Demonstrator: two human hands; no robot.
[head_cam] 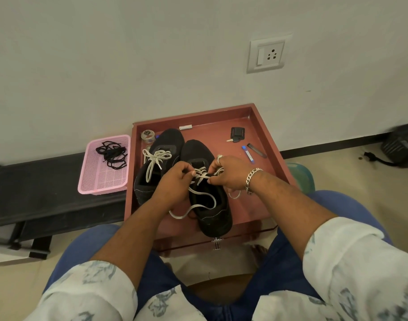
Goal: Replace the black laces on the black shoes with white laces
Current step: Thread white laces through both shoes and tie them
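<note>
Against a pale wall with a socket, a red-brown tray lies on the floor in front of the seated person. Only the head view is given.

Two black shoes stand side by side in the tray. The left shoe already carries a white lace tied in a bow. The right shoe is nearer to the person and has white lace through its eyelets, with loose lengths lying over the opening and off its left side. The black laces lie in a heap in the pink basket, left of the tray, so they are already out of both shoes.

Both hands work over the tongue of the right shoe. The left hand pinches one strand between thumb and fingers, and the right hand pinches another strand; both are closed on the lace. A key and some small things lie at the far right of the tray, well apart.

I judge the step is tightening or knotting the second lace, near the end of the task. To do it well, pull both strands evenly, keep the lace flat without twist, and make both free ends equal before the bow.
</note>
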